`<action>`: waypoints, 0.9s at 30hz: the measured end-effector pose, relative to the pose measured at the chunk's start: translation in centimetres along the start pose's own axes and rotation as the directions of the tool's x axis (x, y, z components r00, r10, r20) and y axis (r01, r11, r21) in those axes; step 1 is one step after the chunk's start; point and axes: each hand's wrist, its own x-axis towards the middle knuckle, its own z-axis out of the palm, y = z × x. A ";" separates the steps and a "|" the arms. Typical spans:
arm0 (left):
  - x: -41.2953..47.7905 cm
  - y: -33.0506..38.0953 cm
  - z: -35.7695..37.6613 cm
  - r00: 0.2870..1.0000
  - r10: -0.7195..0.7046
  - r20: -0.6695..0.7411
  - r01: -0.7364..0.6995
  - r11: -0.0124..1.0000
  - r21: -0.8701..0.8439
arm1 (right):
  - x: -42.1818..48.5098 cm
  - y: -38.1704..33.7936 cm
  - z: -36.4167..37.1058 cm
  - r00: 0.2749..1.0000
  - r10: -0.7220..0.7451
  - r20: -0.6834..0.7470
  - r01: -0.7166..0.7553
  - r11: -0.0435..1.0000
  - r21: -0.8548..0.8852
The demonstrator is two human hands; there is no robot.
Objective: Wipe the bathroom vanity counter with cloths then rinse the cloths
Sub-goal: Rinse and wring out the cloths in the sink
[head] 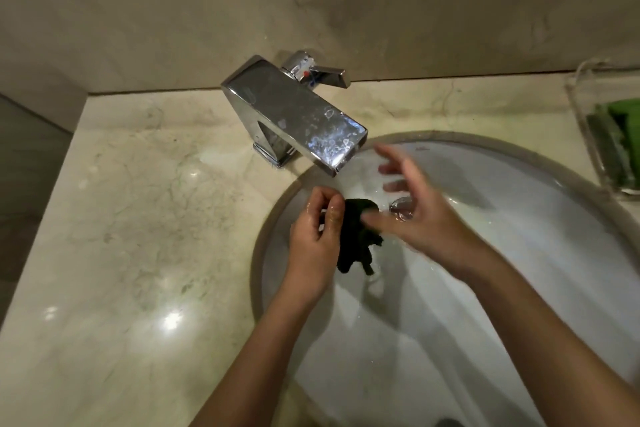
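The dark cloth (356, 243) hangs bunched above the sink (519, 253), just below the faucet (294, 111) spout. The left hand (311, 246) pinches its upper edge between curled fingers. The right hand (415, 218) is released, its fingers spread and blurred, with only the thumb against the cloth. With a wet cloth held by one small pinch, the likeliest slip is a drop into the basin. There it could settle over the drain (401, 206) and block it. Squeezing too near the rim could splash the wiped surface (138, 218) again. Whether water is running cannot be told. Green cloths (620, 128) lie in a tray (585, 128) well apart, and drips could reach them if the dark one is carried across.
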 end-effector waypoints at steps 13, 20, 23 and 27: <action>-1.8 -1.6 2.6 0.674 -0.678 0.294 0.665 0.382 -0.642 | -2.4 1.6 3.3 0.932 0.297 -0.209 -0.166 0.860 0.482; -1.1 -1.5 3.7 0.639 -0.553 0.534 0.640 -0.001 -0.768 | -3.3 2.1 5.1 0.924 -0.289 -0.250 0.173 0.899 -0.401; -2.1 0.0 3.8 0.697 -0.444 0.562 0.648 0.057 -0.759 | -2.1 1.7 6.0 0.912 -0.277 -0.303 0.148 0.910 -0.388; -1.6 0.1 4.1 0.649 -0.487 0.584 0.703 0.091 -0.705 | -0.6 2.4 5.6 0.902 -0.286 -0.323 0.204 0.942 -0.266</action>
